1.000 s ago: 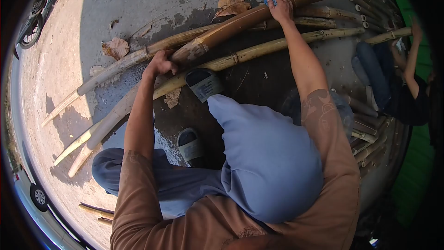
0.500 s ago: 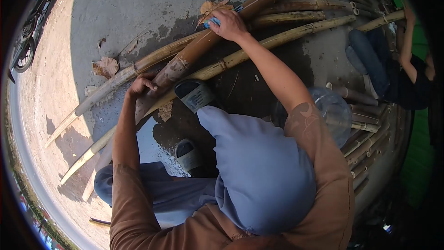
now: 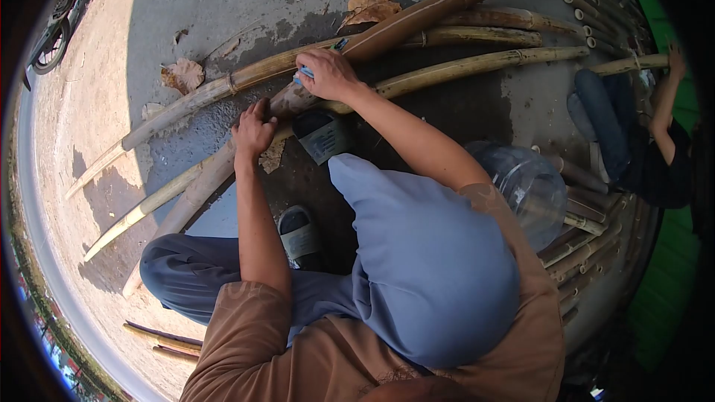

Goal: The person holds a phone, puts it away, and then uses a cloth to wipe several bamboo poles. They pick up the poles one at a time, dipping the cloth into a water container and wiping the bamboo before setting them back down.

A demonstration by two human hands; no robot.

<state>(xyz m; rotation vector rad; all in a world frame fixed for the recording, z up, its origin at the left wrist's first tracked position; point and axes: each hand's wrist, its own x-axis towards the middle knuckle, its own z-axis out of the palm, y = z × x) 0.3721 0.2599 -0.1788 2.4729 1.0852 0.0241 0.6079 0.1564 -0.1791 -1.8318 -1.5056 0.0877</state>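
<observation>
A thick brown bamboo pole (image 3: 410,18) slants across in front of my crossed legs, its near part greyish and wet-looking. My left hand (image 3: 255,132) is closed over that pole at its lower part. Higher up, my right hand (image 3: 329,74) presses on the same pole, closed around a small blue object (image 3: 304,74). Blue shows at the thumb side and a dark end pokes out by the fingers; its exact kind is hidden. Thinner bamboo poles lie alongside, one beyond (image 3: 201,97) and one nearer (image 3: 447,71).
Sandals (image 3: 322,135) lie by my legs. A clear plastic water jug (image 3: 529,190) stands at my right, near stacked bamboo pieces (image 3: 588,253). Another person (image 3: 633,126) sits at far right, a hand on a pole. Dry leaves (image 3: 182,76) lie on the concrete.
My right hand has slid down the thick pole toward my left hand, carrying the blue object. My left hand has shifted slightly up the pole. The view has moved a little.
</observation>
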